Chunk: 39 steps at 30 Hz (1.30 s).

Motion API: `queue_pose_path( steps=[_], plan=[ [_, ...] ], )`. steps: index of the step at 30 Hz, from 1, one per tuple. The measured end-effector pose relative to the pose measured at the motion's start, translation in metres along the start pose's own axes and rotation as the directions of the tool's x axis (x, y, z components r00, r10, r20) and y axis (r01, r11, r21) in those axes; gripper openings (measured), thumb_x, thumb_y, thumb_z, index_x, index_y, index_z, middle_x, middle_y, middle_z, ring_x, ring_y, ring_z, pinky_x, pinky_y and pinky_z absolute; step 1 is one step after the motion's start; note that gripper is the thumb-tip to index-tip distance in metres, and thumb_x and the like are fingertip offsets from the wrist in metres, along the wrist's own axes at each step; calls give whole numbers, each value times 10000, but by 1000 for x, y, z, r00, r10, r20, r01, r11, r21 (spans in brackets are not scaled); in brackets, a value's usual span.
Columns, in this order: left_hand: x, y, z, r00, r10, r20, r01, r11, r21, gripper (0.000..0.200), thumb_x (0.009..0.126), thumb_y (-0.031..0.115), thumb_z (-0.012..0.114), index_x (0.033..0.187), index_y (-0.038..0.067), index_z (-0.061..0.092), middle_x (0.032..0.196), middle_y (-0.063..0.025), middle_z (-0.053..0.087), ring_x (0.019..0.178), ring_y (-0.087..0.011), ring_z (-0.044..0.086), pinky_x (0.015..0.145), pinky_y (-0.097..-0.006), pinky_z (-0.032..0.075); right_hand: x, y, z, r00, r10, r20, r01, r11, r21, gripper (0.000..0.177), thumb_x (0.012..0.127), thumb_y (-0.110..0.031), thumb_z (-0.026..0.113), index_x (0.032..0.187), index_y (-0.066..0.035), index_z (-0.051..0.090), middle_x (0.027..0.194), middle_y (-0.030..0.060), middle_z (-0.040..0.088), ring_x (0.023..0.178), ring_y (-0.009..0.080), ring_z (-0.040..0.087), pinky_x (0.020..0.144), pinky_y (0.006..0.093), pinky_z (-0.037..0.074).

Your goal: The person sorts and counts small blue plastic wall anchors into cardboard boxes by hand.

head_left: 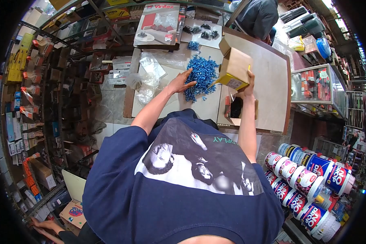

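A heap of small blue pieces [202,75] lies on the light table [266,77], with a smaller cluster [193,45] just beyond it. My left hand [180,82] is at the near left edge of the heap, its fingers apart and touching the pieces. On the heap's right, my right hand [250,84] grips a brown and yellow cardboard box [236,67] by its right side. The box is tilted, with its flaps open toward the far left. Its inside is hidden from view.
Clear plastic bags [149,77] lie left of the heap. An open box [233,110] stands at the near edge. Behind are a Vinilex box [156,24] and black pieces [205,30]. A person in dark clothes [256,18] is beyond the table; another person's hand shows lower left.
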<state>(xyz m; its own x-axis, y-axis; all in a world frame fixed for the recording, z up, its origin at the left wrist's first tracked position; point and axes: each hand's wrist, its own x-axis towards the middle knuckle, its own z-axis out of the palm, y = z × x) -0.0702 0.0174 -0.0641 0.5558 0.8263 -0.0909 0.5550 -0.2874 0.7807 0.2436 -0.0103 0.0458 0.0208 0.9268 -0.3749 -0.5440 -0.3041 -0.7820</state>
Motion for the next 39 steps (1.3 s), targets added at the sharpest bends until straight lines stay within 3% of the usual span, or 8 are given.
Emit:
queue_pose_path(
  steps=[12, 14, 16, 18, 22, 23, 32, 39],
  plan=[
    [31, 67, -21, 989, 90, -117, -122, 946, -302, 529, 928, 444, 472, 1220, 5, 511, 1208, -200, 541, 1143, -295, 512, 984, -352, 384, -6, 44, -18, 961, -240, 141, 179, 922, 344, 565, 887, -495, 367, 1252, -74, 464, 1219, 87, 538, 1108, 220, 512, 941, 380, 415],
    [34, 95, -37, 993, 94, -75, -116, 910, -398, 468, 926, 416, 494, 1176, 25, 549, 1116, -177, 602, 1061, -260, 578, 931, -345, 431, 17, 74, -47, 836, -524, 162, 546, 764, -344, 541, 900, -487, 358, 1234, -77, 475, 1194, 85, 559, 1097, 212, 524, 954, 362, 400],
    [28, 136, -56, 996, 3, 93, 38, 900, -433, 463, 890, 394, 569, 1106, -16, 576, 986, -139, 649, 901, -192, 626, 827, -317, 487, -10, 54, -8, 934, -297, 196, 261, 946, 193, 490, 909, -429, 408, 1248, -78, 454, 1207, 89, 551, 1098, 198, 522, 951, 352, 397],
    [38, 131, -42, 997, 21, -73, -52, 885, -462, 421, 825, 303, 665, 1064, -38, 601, 935, -159, 665, 809, -143, 643, 696, -287, 513, -7, 55, -11, 828, -486, 280, 555, 636, -536, 457, 905, -343, 468, 1271, -71, 432, 1249, 96, 515, 1119, 207, 498, 947, 374, 400],
    [62, 118, -40, 983, -117, -144, 40, 892, -450, 388, 786, 263, 632, 992, -65, 607, 845, -188, 679, 786, -231, 673, 719, -321, 524, 3, 34, -11, 976, -138, -170, 143, 990, 19, 534, 883, -363, 560, 1282, -31, 433, 1199, 107, 529, 1071, 245, 522, 912, 370, 424],
    [65, 122, -44, 972, -93, -216, 13, 938, -347, 396, 773, 277, 633, 978, -61, 614, 859, -207, 673, 789, -267, 673, 721, -335, 523, -6, 21, 5, 870, -304, -388, 158, 918, -365, 572, 885, -421, 554, 1251, 9, 461, 1168, 150, 532, 1029, 248, 545, 906, 355, 429],
    [105, 174, -46, 930, 17, -367, -91, 978, -185, 347, 751, 226, 615, 932, -69, 625, 740, -263, 635, 705, -355, 655, 657, -381, 520, 0, -40, -15, 875, -426, -230, 4, 481, -877, 1034, 719, -722, 551, 1250, 157, 427, 1187, 318, 507, 1202, 396, 442, 1021, 402, 339],
    [124, 190, -27, 951, 32, -309, -59, 995, -79, 343, 779, 233, 619, 951, -63, 627, 783, -253, 645, 707, -327, 658, 656, -373, 524, -27, -74, 2, 924, -361, -123, -19, 279, -960, 766, 770, -615, 567, 1163, 41, 583, 1158, 288, 555, 1151, 357, 502, 950, 402, 406]
  ],
)
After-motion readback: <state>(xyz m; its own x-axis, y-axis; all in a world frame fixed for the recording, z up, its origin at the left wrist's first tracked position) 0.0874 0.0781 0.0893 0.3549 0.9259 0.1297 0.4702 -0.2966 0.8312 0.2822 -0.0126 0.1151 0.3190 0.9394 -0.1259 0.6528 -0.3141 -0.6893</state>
